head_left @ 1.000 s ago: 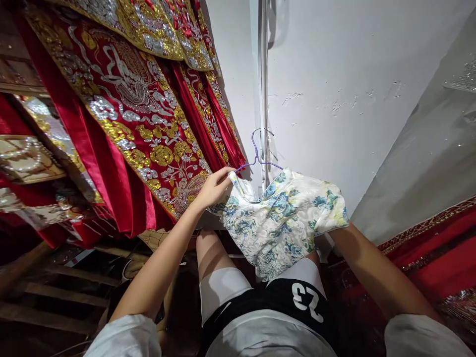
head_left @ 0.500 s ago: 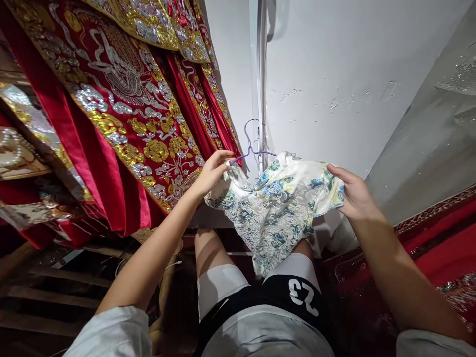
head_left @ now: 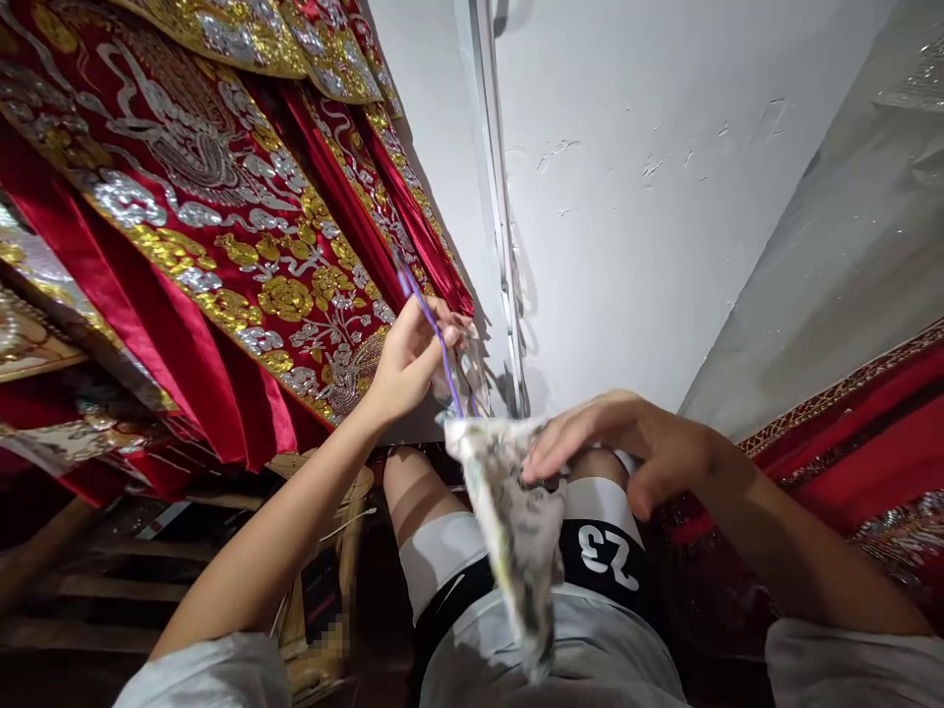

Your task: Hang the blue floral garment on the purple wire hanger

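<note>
Floral garment (head_left: 516, 551) has turned edge-on below purple hanger (head_left: 417, 295) | your left hand (head_left: 405, 366): grip pinching purple hanger | your right hand (head_left: 641, 447): grip wide, fingertips resting on floral garment, right of purple hanger

View: one camera on the person's head, tipped forward and steeply down along their own body.
Facing: a white wall (head_left: 626, 197), with red embroidered hangings (head_left: 221, 246) along the left side.
Nearness: close. The left hand (head_left: 409, 359), pinching a hanger (head_left: 435, 329), and the right hand (head_left: 634, 447), spread flat on a cloth (head_left: 516, 531), sit mid-frame.
Lower edge: forearms enter from both bottom corners, with shorts (head_left: 605, 565) between them.
Lens: wide, so straight lines lean outward.
</note>
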A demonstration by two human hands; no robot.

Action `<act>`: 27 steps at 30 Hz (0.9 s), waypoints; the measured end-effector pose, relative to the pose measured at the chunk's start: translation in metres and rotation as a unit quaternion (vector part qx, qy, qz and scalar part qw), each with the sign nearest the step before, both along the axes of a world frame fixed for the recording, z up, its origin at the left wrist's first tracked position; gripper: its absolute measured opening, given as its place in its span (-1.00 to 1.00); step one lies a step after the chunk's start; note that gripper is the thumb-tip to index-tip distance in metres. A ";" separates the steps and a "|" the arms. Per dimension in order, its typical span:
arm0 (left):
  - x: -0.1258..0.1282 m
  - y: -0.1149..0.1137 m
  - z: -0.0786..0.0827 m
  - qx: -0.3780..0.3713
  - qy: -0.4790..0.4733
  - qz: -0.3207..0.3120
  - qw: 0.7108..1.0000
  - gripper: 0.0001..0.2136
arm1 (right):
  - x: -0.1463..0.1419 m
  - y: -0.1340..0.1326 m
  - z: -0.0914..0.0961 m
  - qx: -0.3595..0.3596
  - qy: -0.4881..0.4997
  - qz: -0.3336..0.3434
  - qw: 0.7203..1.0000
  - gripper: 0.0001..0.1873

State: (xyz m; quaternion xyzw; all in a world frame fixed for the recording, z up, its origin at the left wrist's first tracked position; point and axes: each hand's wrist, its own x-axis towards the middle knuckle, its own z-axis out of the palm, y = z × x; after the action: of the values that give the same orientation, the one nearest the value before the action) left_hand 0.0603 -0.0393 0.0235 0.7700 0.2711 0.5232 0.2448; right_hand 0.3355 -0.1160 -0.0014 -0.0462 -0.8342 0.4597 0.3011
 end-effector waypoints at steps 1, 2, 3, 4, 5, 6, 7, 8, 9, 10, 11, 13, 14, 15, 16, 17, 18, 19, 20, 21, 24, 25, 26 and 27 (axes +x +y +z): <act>0.000 -0.009 0.000 -0.007 0.005 -0.014 1.000 -0.68 | -0.001 0.005 -0.002 0.005 0.003 -0.033 0.999 -0.47; 0.002 -0.017 0.001 -0.014 0.014 -0.032 0.999 -0.66 | -0.004 0.012 -0.007 0.019 0.006 -0.098 0.995 -0.46; 0.005 -0.025 0.003 -0.023 0.027 -0.051 0.998 -0.65 | -0.009 0.020 -0.012 0.041 0.008 -0.177 0.983 -0.41; 0.008 -0.031 0.005 -0.033 0.041 -0.071 0.996 -0.64 | -0.015 0.028 -0.019 0.070 0.009 -0.248 0.966 -0.34; 0.013 -0.035 0.007 -0.044 0.056 -0.090 0.993 -0.62 | -0.021 0.037 -0.026 0.097 0.013 -0.300 0.949 -0.28; 0.018 -0.039 0.009 -0.056 0.070 -0.106 0.990 -0.60 | -0.026 0.046 -0.032 0.120 0.023 -0.330 0.936 -0.27; 0.023 -0.040 0.011 -0.066 0.081 -0.121 0.987 -0.58 | -0.030 0.055 -0.039 0.134 0.038 -0.345 0.928 -0.31; 0.027 -0.041 0.013 -0.074 0.086 -0.132 0.985 -0.56 | -0.032 0.063 -0.044 0.139 0.054 -0.357 0.922 -0.40; 0.029 -0.039 0.014 -0.080 0.084 -0.139 0.983 -0.55 | -0.030 0.071 -0.048 0.139 0.069 -0.379 0.912 -0.51; 0.031 -0.036 0.015 -0.080 0.072 -0.144 0.984 -0.55 | -0.026 0.077 -0.051 0.137 0.083 -0.412 0.897 -0.62; 0.030 -0.032 0.016 -0.079 0.053 -0.146 0.985 -0.56 | -0.019 0.082 -0.053 0.135 0.094 -0.455 0.875 -0.71; 0.023 -0.022 0.018 -0.091 0.016 -0.150 0.984 -0.60 | 0.001 0.087 -0.053 0.141 0.112 -0.543 0.820 -0.78; 0.017 -0.017 0.020 -0.109 0.007 -0.153 0.982 -0.58 | 0.012 0.087 -0.052 0.148 0.124 -0.579 0.792 -0.79; 0.010 -0.012 0.021 -0.137 0.008 -0.156 0.978 -0.54 | 0.024 0.087 -0.050 0.153 0.136 -0.608 0.767 -0.79; 0.002 -0.008 0.022 -0.167 0.014 -0.155 0.974 -0.50 | 0.035 0.087 -0.048 0.154 0.147 -0.633 0.744 -0.78; -0.006 -0.005 0.023 -0.192 0.022 -0.150 0.970 -0.48 | 0.046 0.086 -0.047 0.154 0.157 -0.655 0.723 -0.77; -0.014 -0.002 0.025 -0.206 0.029 -0.138 0.968 -0.47 | 0.056 0.086 -0.046 0.151 0.164 -0.673 0.705 -0.76; -0.021 0.000 0.026 -0.208 0.034 -0.121 0.970 -0.48 | 0.065 0.087 -0.045 0.146 0.170 -0.688 0.690 -0.75; -0.026 0.001 0.027 -0.199 0.040 -0.102 0.974 -0.49 | 0.074 0.088 -0.045 0.142 0.174 -0.699 0.679 -0.74; -0.030 0.002 0.028 -0.181 0.050 -0.080 0.979 -0.50 | 0.082 0.090 -0.046 0.137 0.174 -0.706 0.672 -0.73; -0.031 0.006 0.028 -0.109 0.120 0.002 0.987 -0.55 | 0.099 0.098 -0.049 0.117 0.141 -0.704 0.687 -0.73; -0.028 0.008 0.028 -0.084 0.141 0.032 0.986 -0.60 | 0.102 0.100 -0.050 0.110 0.124 -0.697 0.697 -0.74; -0.025 0.011 0.028 -0.059 0.156 0.061 0.984 -0.66 | 0.104 0.101 -0.049 0.103 0.109 -0.691 0.707 -0.75; -0.022 0.015 0.027 -0.035 0.162 0.089 0.982 -0.71 | 0.104 0.103 -0.048 0.097 0.098 -0.687 0.714 -0.75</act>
State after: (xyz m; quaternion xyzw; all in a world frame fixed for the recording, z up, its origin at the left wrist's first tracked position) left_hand 0.0386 -0.0243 0.0508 0.8082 0.3928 0.4018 0.1766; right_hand 0.4396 -0.0135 -0.0491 -0.5317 -0.5789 0.0445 0.6166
